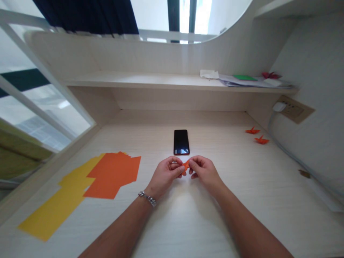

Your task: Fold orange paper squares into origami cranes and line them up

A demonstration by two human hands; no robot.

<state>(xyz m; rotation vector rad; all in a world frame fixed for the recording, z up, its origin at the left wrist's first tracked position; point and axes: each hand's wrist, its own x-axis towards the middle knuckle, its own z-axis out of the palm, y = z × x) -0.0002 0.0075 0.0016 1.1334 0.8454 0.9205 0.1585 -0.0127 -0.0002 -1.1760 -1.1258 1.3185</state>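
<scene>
A small folded piece of orange paper (185,166) is pinched between both hands above the middle of the desk. My left hand (168,173), with a chain bracelet (147,199) on its wrist, grips the paper's left side between thumb and fingers. On the other side, my right hand (205,170) has thumb and forefinger closed on its upper right end. The fingers cover much of the paper, so its full shape is hidden. Just beyond the hands lies a black phone (181,141), face up.
Orange sheets (113,175) overlap yellow sheets (57,208) on the left of the desk (172,229). Two folded orange paper birds (252,131) (261,140) rest at the far right, near a grey cable (281,147) and wall socket (295,108). A shelf (150,79) holding papers spans the back.
</scene>
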